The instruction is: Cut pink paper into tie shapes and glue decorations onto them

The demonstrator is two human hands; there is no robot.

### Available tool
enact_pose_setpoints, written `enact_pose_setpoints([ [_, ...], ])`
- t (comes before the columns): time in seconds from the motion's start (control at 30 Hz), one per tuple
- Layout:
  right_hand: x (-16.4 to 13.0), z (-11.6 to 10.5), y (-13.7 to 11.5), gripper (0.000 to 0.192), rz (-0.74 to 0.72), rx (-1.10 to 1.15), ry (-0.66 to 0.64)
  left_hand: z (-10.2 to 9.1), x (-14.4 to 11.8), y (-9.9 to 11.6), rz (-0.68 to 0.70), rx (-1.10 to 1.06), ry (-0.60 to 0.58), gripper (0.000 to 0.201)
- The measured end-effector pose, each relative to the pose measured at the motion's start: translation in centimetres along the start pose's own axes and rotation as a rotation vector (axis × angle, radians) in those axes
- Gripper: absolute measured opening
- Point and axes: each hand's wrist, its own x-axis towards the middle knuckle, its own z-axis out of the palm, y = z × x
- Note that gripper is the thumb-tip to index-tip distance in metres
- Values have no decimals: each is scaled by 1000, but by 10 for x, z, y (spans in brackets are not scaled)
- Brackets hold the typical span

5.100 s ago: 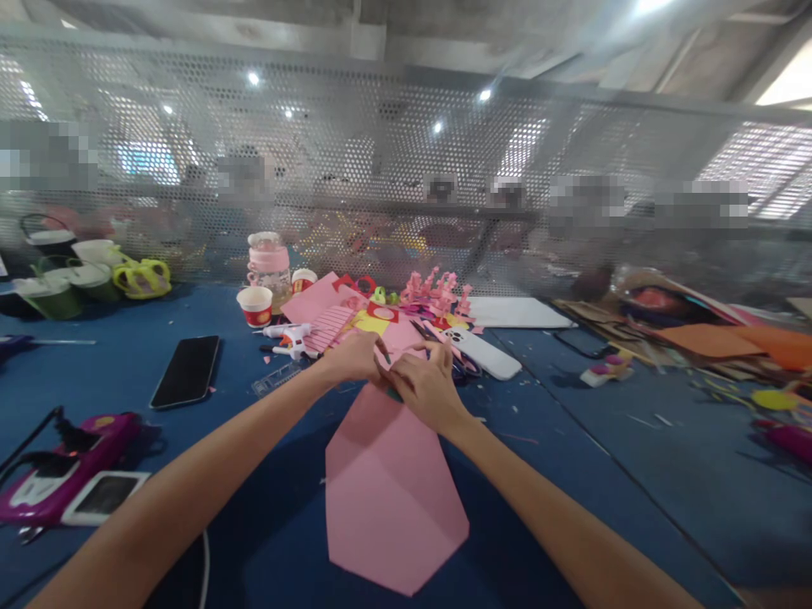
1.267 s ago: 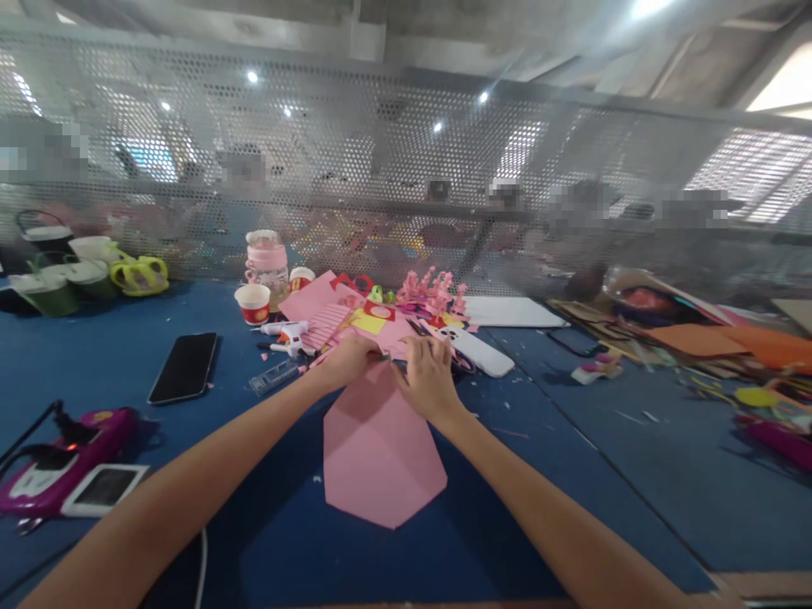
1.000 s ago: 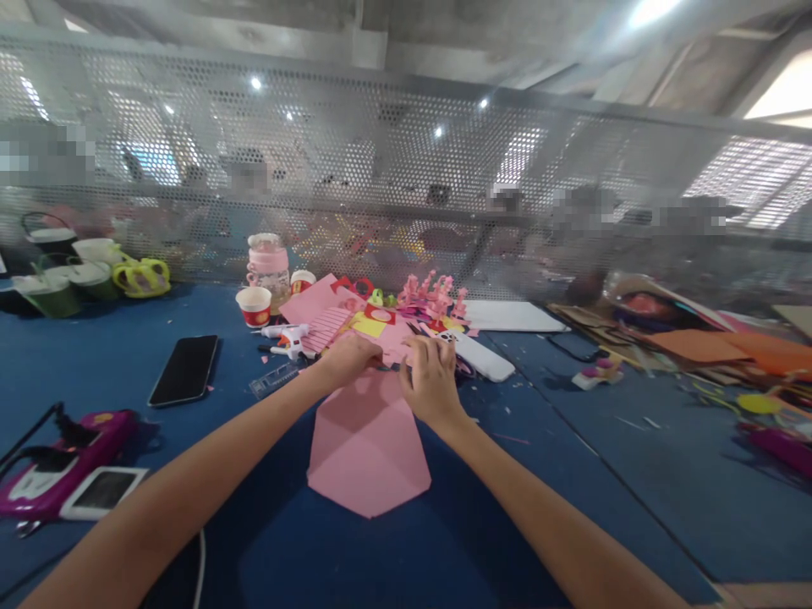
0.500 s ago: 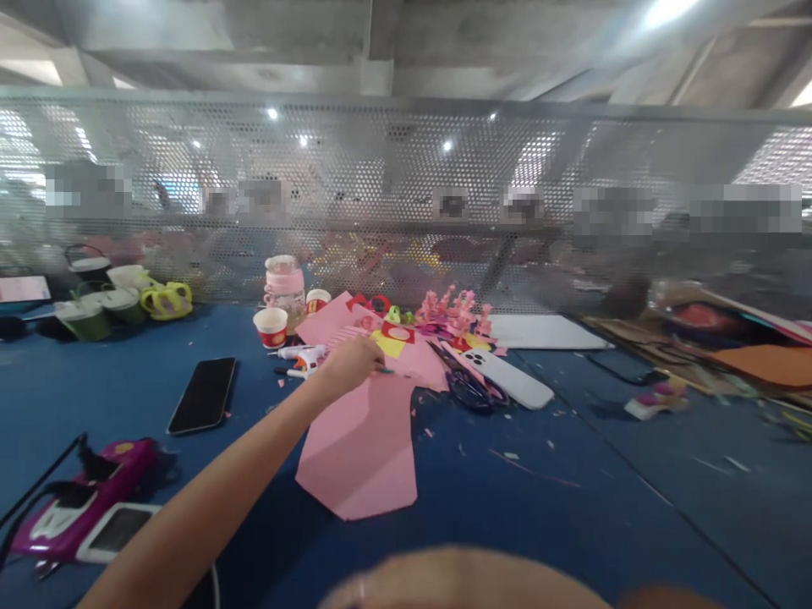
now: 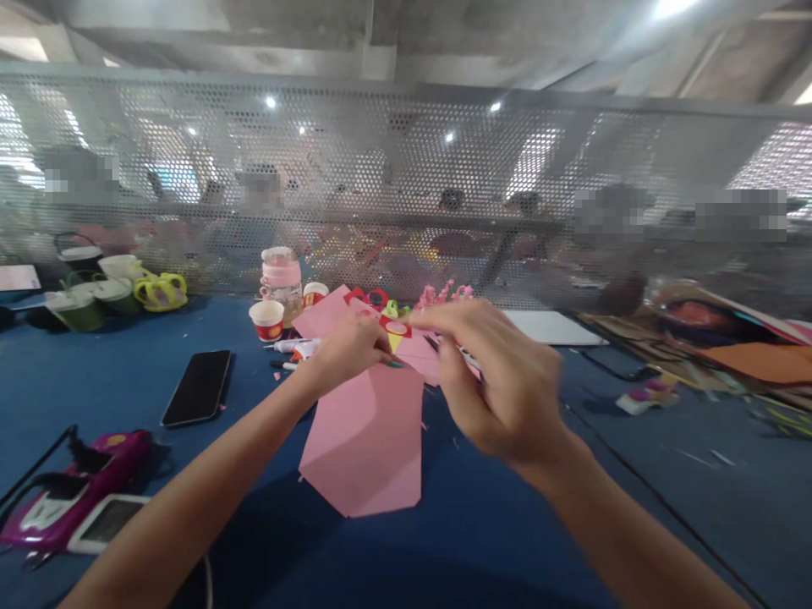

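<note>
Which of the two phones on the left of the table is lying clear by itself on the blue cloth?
The black phone, dark screen up, alone on the cloth. The white-framed phone leans against the purple device.

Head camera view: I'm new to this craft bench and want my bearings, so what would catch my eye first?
The big folded pink paper sheet lies mid-table on the blue table; the left hand presses its far end, while the right hand is raised and blurred above it. Behind them lies a heap of pink and red paper cutouts. A black phone lies to the left.
</note>
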Motion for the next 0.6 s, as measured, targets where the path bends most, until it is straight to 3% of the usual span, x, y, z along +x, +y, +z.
enact_pose_setpoints([
  [0.17, 78, -5, -8, 40, 94, -96, -85, -12, -4, 15, -59, -77, 30, 3],
  [0.27, 105, -14, -16, 41, 163, -141, -230, -14, -6, 17, -70, -120, 86, 5],
  [0.4, 112, -18, -15, 37, 185, -107, -296, -15, -7, 19, -77, -123, 145, 4],
  [0.6, 107, -13, -4, 32, 5, -5, -260, -18, -8, 21, -45, -164, 98, 13],
])
